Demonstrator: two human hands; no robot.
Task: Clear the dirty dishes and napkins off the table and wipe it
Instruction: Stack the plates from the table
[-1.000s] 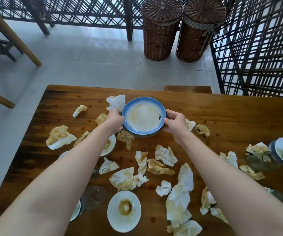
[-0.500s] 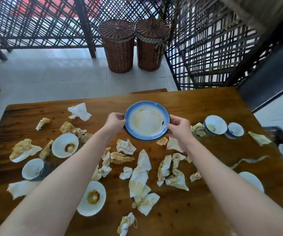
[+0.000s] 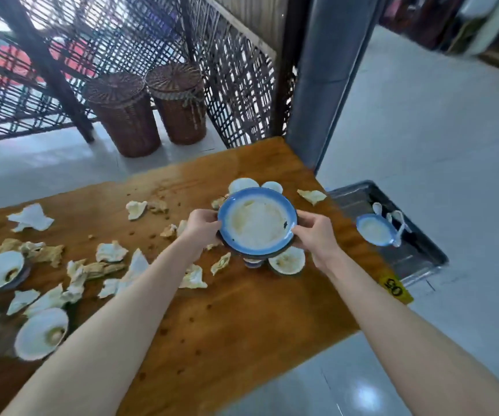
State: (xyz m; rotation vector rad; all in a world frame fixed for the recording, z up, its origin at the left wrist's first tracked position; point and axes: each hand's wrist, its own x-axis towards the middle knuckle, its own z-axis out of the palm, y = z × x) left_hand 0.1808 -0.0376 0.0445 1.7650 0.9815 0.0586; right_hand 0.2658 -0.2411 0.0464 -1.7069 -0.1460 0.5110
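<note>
A dirty blue-rimmed plate (image 3: 257, 225) is held above the right end of the wooden table (image 3: 242, 319). My left hand (image 3: 201, 228) grips its left rim and my right hand (image 3: 314, 237) grips its right rim. Under and behind the plate stand small white bowls (image 3: 287, 261), partly hidden. Several crumpled, stained napkins (image 3: 111, 252) lie across the table's left and middle. More white bowls (image 3: 41, 333) sit at the left.
A grey metal tray (image 3: 416, 259) lies on the floor off the table's right end, holding a blue-rimmed plate (image 3: 374, 229) and white spoons (image 3: 398, 223). Two wicker baskets (image 3: 125, 115) stand behind the table by a lattice screen. A grey pillar (image 3: 323, 79) rises at the far right corner.
Both hands have carried the plate to the right, toward the table's right end. The view has swung right, so the floor tray has come into sight.
</note>
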